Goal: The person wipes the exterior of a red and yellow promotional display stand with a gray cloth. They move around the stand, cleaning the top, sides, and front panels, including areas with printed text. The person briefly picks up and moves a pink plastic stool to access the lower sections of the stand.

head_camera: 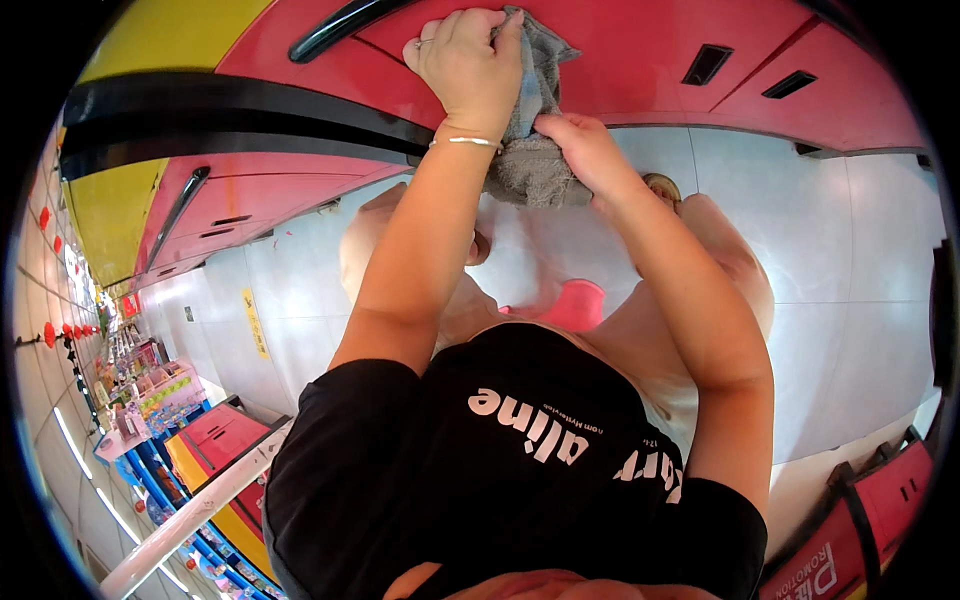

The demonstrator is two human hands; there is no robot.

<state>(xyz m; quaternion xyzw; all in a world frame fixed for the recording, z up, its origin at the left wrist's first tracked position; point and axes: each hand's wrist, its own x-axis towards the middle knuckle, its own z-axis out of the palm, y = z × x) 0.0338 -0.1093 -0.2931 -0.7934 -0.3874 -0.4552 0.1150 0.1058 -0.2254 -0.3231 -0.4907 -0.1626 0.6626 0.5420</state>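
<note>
A grey terry cloth (540, 169) with a pale blue patch lies bunched against the red panel of a cabinet (630, 67). At the top centre, my left hand (472, 64), with a ring and a bracelet at the wrist, grips the upper part of the cloth, its fingers curled. Lower down and to the right, my right hand (581, 146) pinches the cloth's middle between thumb and fingers. The cloth's lower end hangs over the pale floor. Some of the fingers of both hands are hidden by the hands and the cloth.
A black handle (345, 30) and a black recessed pull (706, 64) sit on the red front. Black trim (247, 112) divides it from another red and yellow cabinet (247, 195). Between my legs is a pink plastic object (574, 304). Shelves of goods (161, 390) stand lower left.
</note>
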